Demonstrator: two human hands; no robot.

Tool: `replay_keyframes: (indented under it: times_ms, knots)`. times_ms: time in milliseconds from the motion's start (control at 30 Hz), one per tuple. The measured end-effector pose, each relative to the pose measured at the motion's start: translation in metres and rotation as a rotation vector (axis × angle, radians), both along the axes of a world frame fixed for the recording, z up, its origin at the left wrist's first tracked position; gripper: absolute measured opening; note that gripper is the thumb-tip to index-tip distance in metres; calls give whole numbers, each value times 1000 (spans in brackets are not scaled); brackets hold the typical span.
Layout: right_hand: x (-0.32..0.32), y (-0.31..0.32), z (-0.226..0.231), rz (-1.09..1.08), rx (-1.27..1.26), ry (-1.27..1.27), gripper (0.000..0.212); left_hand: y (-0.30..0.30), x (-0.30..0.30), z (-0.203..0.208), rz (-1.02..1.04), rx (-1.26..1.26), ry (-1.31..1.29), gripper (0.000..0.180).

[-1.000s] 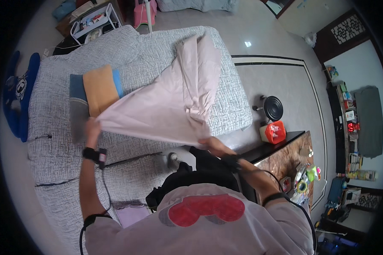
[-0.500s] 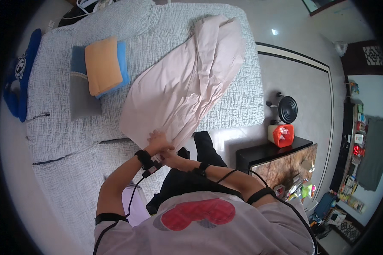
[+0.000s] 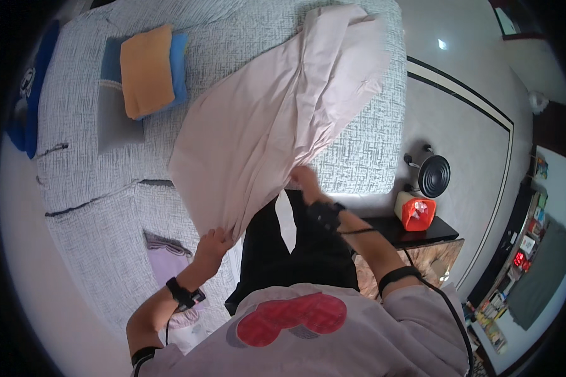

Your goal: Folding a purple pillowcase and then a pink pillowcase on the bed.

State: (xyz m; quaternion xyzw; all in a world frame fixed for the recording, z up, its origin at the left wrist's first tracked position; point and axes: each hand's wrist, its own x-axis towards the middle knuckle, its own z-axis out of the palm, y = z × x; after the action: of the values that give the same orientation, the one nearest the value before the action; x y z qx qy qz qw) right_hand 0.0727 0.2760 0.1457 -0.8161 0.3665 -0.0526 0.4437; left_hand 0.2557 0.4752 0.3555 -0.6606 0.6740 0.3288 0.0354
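A large pale pink cloth (image 3: 245, 119) lies creased across the grey patterned sofa (image 3: 365, 157), its far end bunched in long folds. At the cloth's near corner my left hand (image 3: 212, 244) is closed, pinching the fabric. My right hand (image 3: 304, 182) grips the cloth's right edge, farther from me than the left one. Between the two hands the edge runs slantwise in gathered creases. The fingertips of my right hand are partly hidden.
Folded orange cloth (image 3: 146, 72) and blue cloth (image 3: 179, 69) lie on a grey cushion (image 3: 119, 125) at the left. A folded lilac cloth (image 3: 163, 261) is nearer me. On the right stand a black low table (image 3: 440, 229), an orange-lined bin (image 3: 416, 213) and a round black-topped object (image 3: 434, 176).
My hands, close together before, have moved apart: the left toward me and left, the right away and right along the edge. The cloth's near corner has been drawn toward me.
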Motion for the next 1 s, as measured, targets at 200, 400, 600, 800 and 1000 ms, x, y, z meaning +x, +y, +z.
replay_keyframes:
  times_ms: [200,400,600,800,1000]
  knots:
    - [89,-112,19,-611,292,-144,36,10,-11,33,-49,32,18,28]
    - [155,-118,13,-58,-466,592,57,23,1,63,2,177,102,29]
    - [149,-201,-35,189,-863,1103,54,62,27,77,269,108,117,24]
    - [100,-311,-43,-308,-927,1289,61,163,34,39,857,282,170,21]
    - [48,-428,11,-231,-512,221,18,96,111,56,407,113,-242,23]
